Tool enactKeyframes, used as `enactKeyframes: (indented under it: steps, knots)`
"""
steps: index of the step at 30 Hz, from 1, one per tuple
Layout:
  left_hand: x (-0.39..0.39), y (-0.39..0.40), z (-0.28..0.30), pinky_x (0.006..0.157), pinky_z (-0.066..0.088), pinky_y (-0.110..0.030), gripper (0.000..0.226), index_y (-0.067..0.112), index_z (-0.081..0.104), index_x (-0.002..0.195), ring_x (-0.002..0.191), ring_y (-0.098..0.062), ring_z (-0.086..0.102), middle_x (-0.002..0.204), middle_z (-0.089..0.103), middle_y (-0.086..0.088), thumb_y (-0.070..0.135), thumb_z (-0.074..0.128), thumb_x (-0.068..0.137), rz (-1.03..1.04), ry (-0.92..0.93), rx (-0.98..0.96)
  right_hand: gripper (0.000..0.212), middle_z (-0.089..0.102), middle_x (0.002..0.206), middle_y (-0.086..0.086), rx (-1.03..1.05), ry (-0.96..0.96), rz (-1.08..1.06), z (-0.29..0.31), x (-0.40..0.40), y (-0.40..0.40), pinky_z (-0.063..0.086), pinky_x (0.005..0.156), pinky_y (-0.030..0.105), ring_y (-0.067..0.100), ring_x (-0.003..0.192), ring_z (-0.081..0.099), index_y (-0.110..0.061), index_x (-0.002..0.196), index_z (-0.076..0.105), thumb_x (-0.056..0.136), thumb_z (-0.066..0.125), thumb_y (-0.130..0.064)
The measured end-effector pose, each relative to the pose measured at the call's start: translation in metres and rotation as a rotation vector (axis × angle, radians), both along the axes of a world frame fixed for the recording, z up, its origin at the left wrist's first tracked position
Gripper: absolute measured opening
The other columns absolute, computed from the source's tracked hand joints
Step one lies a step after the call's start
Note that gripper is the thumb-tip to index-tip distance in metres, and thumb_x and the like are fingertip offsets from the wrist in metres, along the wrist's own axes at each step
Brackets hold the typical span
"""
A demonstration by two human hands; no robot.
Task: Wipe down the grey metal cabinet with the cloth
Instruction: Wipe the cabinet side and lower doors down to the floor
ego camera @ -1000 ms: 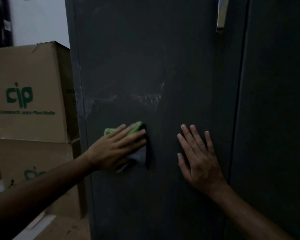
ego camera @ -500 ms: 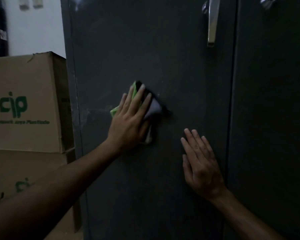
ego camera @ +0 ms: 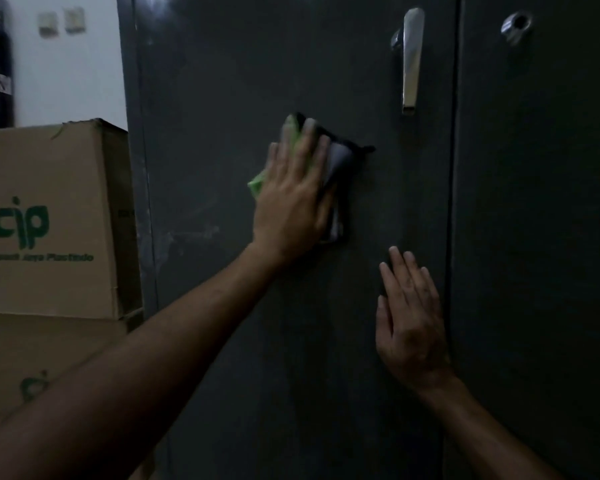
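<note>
While pale smears (ego camera: pixel 191 233) left of centre remain, wiping looks unfinished. Left hand (ego camera: pixel 293 202) presses the cloth (ego camera: pixel 340 161) flat-fingered against the cabinet (ego camera: pixel 257 64); right hand (ego camera: pixel 409 317) rests spread.

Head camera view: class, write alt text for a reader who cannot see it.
A person's left hand presses a green and grey cloth flat against a grey metal cabinet door, while the right hand rests open beside it. Cardboard boxes stand to the left.
</note>
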State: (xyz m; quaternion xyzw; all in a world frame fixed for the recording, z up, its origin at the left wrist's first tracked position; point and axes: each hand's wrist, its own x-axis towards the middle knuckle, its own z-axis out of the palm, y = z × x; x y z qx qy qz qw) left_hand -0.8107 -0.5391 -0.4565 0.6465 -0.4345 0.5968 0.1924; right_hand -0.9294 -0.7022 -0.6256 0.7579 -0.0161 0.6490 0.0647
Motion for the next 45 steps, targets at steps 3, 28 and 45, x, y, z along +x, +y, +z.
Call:
enactKeyframes:
  steps: [3,28,45]
  knots:
    - [0.007,0.01,-0.039,0.133,0.007,-0.049,0.067,0.012,0.03,0.165,0.161,-0.038,0.009,0.174,0.017,-0.017,0.044,0.042,0.107,0.01,-0.213,0.353,0.05,0.037,0.16,0.02,-0.002,-0.012,-0.005,-0.001,0.001,0.0,0.029,0.122,0.055,0.033,0.153,0.029,0.004,0.145,0.05,0.096,0.053,-0.006]
    - [0.113,0.162,-0.131,0.124,0.025,-0.065,0.071,-0.002,0.028,0.162,0.16,-0.047,0.013,0.172,0.014,-0.027,0.045,0.037,0.11,0.119,0.108,-0.054,0.057,0.019,0.168,0.02,0.073,0.035,-0.04,-0.008,0.011,0.011,0.012,0.128,0.055,0.034,0.158,0.012,-0.002,0.154,0.037,0.099,0.043,-0.02]
    - [0.1,0.144,-0.112,0.128,0.017,-0.061,0.069,-0.001,0.031,0.161,0.158,-0.052,0.013,0.17,0.017,-0.03,0.045,0.037,0.11,0.105,0.062,0.002,0.057,0.022,0.166,0.021,0.094,0.041,-0.035,-0.007,0.009,0.017,0.016,0.126,0.057,0.035,0.157,0.015,-0.001,0.153,0.038,0.099,0.042,-0.019]
